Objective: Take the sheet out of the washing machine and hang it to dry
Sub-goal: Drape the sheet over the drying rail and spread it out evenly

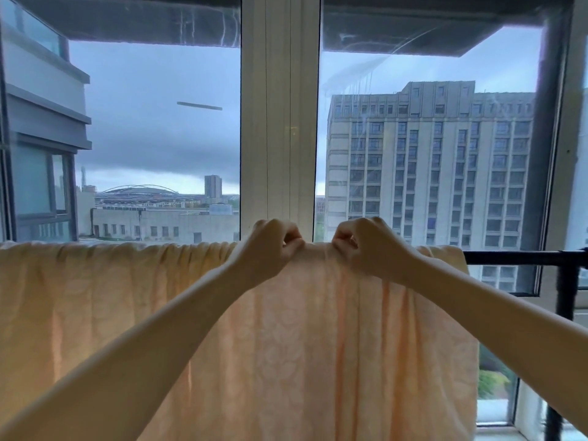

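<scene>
the sheet point(318, 361), pale peach with a faint flower pattern, hangs over a black rail point(521, 258) in front of a big window. it covers the rail from the 9 o'clock edge almost to 3 o'clock and falls in soft folds down to 6 o'clock. past the right end of the sheet the bare rail runs on to the 3 o'clock edge, where it meets a black upright post point(565, 300).

the 2 hands are near each other at the top fold of the sheet, just below the centre, but they do not touch. the left hand point(270, 249) is a little toward 7 o'clock from the middle, and the right hand point(366, 246) a little toward 5 o'clock. each one has its fingers curled and pinches a small bunch of cloth at the top edge, with a short piece of cloth between them. both bare forearms come up from the lower corners, in front of the hanging cloth.

behind the hands the white window frame point(280, 122) stands upright toward 12 o'clock. through the glass a tall grey building point(429, 173) is at 2 o'clock, low buildings point(165, 222) are at 9 o'clock, and the sky is dark with cloud.
</scene>
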The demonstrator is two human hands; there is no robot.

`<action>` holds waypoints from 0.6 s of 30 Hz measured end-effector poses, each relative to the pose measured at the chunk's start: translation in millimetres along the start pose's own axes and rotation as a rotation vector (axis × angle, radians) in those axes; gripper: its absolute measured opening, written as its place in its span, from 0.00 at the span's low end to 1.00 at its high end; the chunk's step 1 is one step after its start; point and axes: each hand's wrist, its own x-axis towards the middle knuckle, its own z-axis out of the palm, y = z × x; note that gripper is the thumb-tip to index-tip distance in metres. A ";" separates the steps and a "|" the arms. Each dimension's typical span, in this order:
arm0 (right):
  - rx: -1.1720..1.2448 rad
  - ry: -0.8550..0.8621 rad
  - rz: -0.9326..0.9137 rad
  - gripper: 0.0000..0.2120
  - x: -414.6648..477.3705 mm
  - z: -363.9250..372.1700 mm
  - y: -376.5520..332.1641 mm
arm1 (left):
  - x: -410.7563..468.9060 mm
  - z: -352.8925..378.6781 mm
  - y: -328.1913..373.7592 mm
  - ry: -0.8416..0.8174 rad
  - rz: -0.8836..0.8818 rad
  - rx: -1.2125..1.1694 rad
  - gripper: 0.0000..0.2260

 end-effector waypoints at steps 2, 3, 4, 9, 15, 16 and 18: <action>0.017 -0.029 0.030 0.07 0.9 -3.8 4.7 | 4.2 -4.5 -11.5 -0.022 -0.046 0.021 0.03; 0.024 -0.053 0.045 0.07 0.7 -6.8 8.3 | 5.9 -6.3 -17.3 -0.022 -0.066 0.031 0.03; 0.027 -0.076 0.056 0.06 -0.1 -10.6 12.3 | 7.1 -7.6 -22.5 -0.017 -0.081 0.044 0.04; 0.001 -0.075 0.125 0.06 -13.8 -26.6 32.0 | 9.0 -11.1 -37.2 0.038 -0.150 0.125 0.05; -0.023 0.017 0.104 0.06 -29.0 -26.0 32.9 | 8.6 -9.0 -13.0 0.026 -0.046 0.113 0.06; -0.020 0.004 0.092 0.06 -29.7 -25.4 31.2 | 7.8 -5.8 0.4 0.034 0.025 0.051 0.06; -0.002 -0.023 0.093 0.06 -31.3 -25.5 28.1 | 4.9 3.9 24.4 0.006 0.112 -0.073 0.05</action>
